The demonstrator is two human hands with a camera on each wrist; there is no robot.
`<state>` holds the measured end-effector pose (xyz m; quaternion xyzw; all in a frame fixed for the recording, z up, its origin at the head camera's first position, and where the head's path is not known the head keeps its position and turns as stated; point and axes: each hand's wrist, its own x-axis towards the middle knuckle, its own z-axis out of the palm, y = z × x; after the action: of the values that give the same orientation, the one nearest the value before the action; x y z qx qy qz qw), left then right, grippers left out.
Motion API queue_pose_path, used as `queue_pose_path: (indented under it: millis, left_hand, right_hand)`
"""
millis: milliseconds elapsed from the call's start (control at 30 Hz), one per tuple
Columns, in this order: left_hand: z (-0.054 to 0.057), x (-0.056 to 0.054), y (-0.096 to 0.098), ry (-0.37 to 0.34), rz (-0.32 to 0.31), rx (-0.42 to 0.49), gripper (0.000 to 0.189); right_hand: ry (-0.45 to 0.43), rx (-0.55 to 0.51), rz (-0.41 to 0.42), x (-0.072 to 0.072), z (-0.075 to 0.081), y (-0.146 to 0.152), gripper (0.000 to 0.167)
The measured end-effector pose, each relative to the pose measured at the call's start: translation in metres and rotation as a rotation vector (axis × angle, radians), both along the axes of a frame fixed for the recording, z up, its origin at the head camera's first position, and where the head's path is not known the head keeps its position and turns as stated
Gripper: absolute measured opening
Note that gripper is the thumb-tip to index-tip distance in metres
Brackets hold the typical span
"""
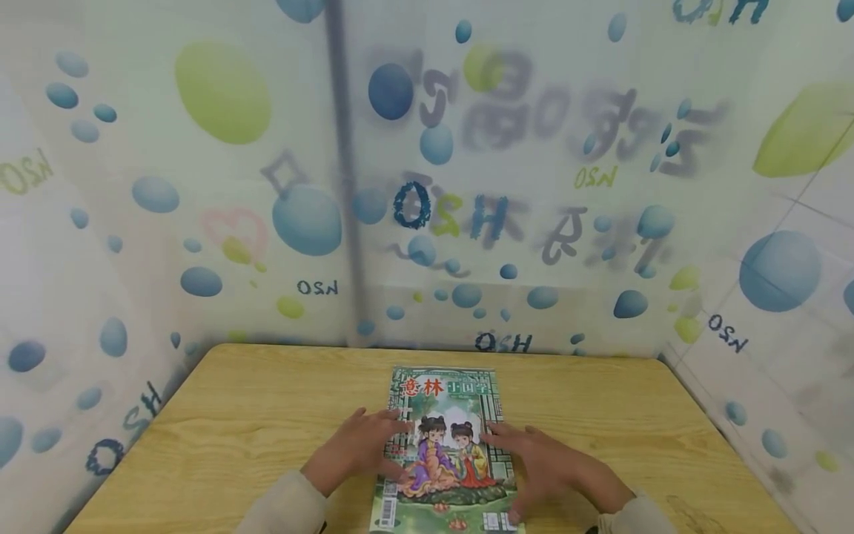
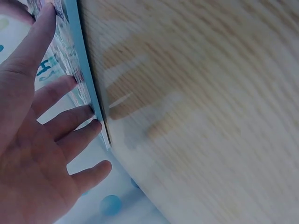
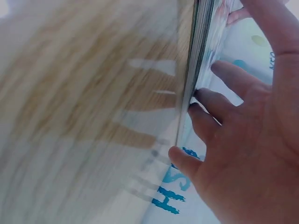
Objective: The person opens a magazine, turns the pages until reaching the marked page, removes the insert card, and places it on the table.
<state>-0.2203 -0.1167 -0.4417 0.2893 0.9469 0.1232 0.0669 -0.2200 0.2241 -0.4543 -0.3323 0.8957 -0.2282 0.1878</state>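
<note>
A magazine [image 1: 443,430] with a green cover, red Chinese title characters and two drawn figures in robes lies flat on the wooden table. My left hand [image 1: 363,445] is at its left side, with thumb and fingers spread over that edge. On the opposite side, the spread fingers of my right hand [image 1: 550,463] reach over the right edge, its thumb near the lower right corner. The left wrist view shows the magazine's spine [image 2: 86,60] with fingertips right at it. In the right wrist view, fingertips meet the page edges [image 3: 198,46].
The pale wooden table [image 1: 280,400] has rounded far corners. Behind it and along both sides hang whitish sheets [image 1: 267,311] printed with blue and green drops and mirrored H2O lettering. Light-coloured sleeves [image 1: 287,508] cover my wrists.
</note>
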Motion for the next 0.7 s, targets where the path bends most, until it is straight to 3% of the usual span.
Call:
queue_pose_path:
  millis: [100,267,433,700]
  left_hand:
    - [-0.001,0.0,-0.001,-0.012,0.003,0.01,0.076]
    - [-0.004,0.0,-0.002,-0.029,0.005,0.014,0.077]
    - [-0.005,0.0,-0.002,-0.034,0.004,0.022,0.077]
    - [-0.004,0.0,-0.003,-0.064,-0.009,0.044,0.077]
  right_hand:
    - [0.021,0.03,0.036,0.008,0.003,0.001,0.113]
    - [0.071,0.078,0.026,0.017,0.006,-0.002,0.111]
    - [0.105,0.09,0.027,0.016,0.005,-0.003,0.111]
    - [0.087,0.104,0.003,0.014,0.002,-0.002,0.109]
